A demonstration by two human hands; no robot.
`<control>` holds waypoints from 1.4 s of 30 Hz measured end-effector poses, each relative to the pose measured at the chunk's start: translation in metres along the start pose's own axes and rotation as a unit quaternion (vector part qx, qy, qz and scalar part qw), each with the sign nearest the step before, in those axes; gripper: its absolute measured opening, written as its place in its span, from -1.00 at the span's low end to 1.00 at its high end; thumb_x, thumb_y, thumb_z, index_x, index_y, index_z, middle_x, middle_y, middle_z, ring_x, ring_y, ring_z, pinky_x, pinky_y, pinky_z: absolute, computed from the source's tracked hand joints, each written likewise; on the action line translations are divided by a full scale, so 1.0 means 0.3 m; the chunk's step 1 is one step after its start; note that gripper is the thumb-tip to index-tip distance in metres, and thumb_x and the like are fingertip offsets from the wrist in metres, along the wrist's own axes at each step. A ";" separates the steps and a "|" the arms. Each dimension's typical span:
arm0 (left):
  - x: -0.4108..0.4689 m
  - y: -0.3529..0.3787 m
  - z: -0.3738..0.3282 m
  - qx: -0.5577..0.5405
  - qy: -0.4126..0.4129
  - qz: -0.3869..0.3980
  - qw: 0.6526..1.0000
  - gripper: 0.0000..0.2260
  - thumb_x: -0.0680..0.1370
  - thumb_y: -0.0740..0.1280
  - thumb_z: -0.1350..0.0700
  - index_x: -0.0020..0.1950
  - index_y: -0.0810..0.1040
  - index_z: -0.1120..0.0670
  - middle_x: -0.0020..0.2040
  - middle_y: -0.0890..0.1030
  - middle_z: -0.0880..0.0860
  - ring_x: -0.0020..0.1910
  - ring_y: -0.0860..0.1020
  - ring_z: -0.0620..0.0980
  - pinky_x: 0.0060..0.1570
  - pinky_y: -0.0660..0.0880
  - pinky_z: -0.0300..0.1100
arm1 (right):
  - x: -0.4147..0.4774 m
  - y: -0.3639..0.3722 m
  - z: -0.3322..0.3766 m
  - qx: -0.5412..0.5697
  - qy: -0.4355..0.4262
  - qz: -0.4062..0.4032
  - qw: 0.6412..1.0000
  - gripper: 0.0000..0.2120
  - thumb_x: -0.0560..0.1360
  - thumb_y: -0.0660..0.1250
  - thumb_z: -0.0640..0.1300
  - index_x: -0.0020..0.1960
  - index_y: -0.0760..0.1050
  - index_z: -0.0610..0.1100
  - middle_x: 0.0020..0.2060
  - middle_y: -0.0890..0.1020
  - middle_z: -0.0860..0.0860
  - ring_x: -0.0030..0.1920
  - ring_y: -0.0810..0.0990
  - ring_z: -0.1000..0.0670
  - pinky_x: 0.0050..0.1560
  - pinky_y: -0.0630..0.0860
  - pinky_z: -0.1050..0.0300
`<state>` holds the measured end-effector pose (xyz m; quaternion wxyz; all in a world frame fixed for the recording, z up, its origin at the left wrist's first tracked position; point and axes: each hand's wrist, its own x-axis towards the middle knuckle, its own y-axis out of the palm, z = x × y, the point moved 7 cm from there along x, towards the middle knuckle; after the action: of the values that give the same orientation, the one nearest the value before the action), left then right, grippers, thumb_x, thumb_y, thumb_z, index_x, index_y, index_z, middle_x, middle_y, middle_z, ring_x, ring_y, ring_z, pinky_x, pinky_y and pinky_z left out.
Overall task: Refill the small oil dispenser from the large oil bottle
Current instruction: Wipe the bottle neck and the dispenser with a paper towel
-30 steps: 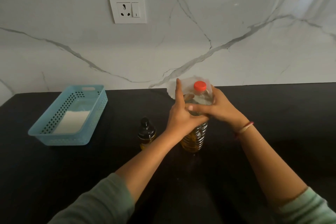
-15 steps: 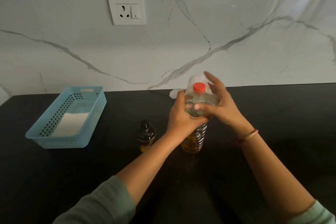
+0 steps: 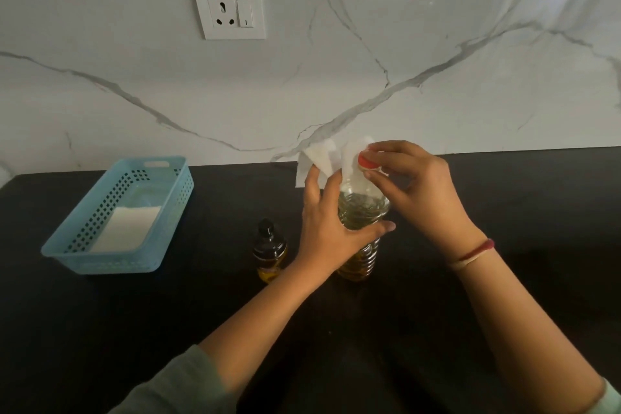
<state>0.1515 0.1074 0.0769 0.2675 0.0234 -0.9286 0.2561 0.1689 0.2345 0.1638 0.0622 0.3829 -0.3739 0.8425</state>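
Head view: a large clear ribbed plastic oil bottle [image 3: 363, 209] stands upright on the black countertop [image 3: 524, 212], with yellow oil in its lower part. The left hand [image 3: 327, 235] grips the bottle's body from its left side, the thumb curled across the front and the fingers reaching up behind. Those fingertips touch a white sheet of paper towel [image 3: 317, 158] just behind the bottle; whether they hold it cannot be told. The right hand [image 3: 418, 190] comes over from the bottle's right, thumb and fingers pinching the round red screw cap [image 3: 366, 161] on the bottle's neck. The small oil dispenser with a dark top and amber base [image 3: 270, 250] stands just left of the bottle, beside the left wrist, untouched. Well to the bottle's left sits a light blue perforated plastic basket [image 3: 100, 262] holding a folded white cloth [image 3: 126, 228].
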 end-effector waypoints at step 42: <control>-0.127 0.035 -0.095 0.037 -0.011 0.180 0.983 -0.35 0.45 -0.14 -0.48 0.45 -0.34 -0.33 0.55 -0.21 -0.16 0.47 -0.33 -0.25 0.41 -0.34 -0.01 | 0.016 0.008 -0.014 0.091 0.045 0.027 0.994 -0.72 0.42 0.46 -0.26 0.13 0.60 -0.25 0.04 0.64 -0.10 0.10 0.60 0.03 0.11 0.56 0.20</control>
<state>0.1960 0.1270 0.0733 0.2057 -0.1316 -0.9103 0.3342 0.1621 0.2347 0.1641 0.0209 0.3386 -0.3025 0.8907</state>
